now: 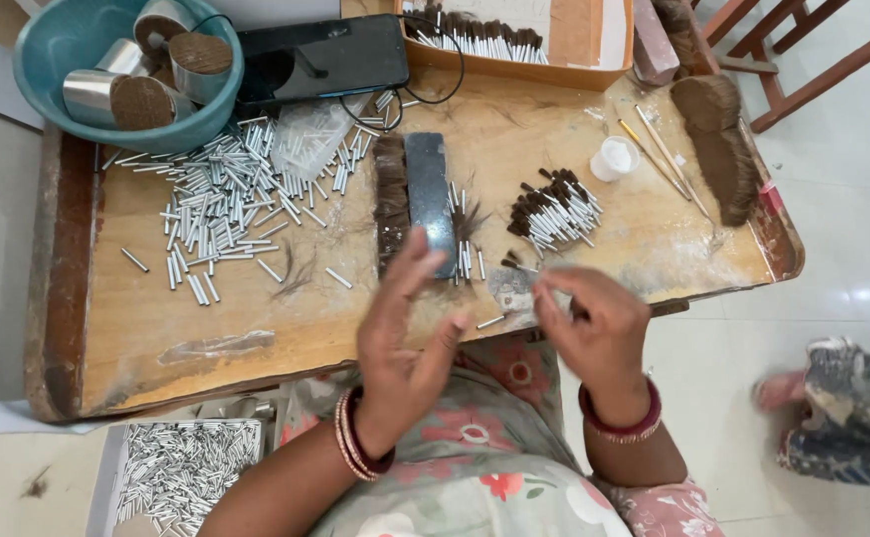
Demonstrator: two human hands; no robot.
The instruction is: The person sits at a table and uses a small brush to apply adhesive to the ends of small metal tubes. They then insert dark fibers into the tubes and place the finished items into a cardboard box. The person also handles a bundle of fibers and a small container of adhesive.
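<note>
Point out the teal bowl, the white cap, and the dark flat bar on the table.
teal bowl point(32, 60), head view, on its left inner wall.
white cap point(614, 159), head view, on its round top.
dark flat bar point(429, 199), head view, on the middle of its flat face.

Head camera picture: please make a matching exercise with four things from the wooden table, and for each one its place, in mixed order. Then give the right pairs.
Things
1. teal bowl
2. black phone
3. white cap
4. loose metal tubes

Places
A. spread on the left half of the table, below the bowl
B. right part of the table, beside the thin sticks
C. far left corner, holding metal cylinders
D. far edge, just right of the bowl

Pairs: 1-C, 2-D, 3-B, 4-A
</note>
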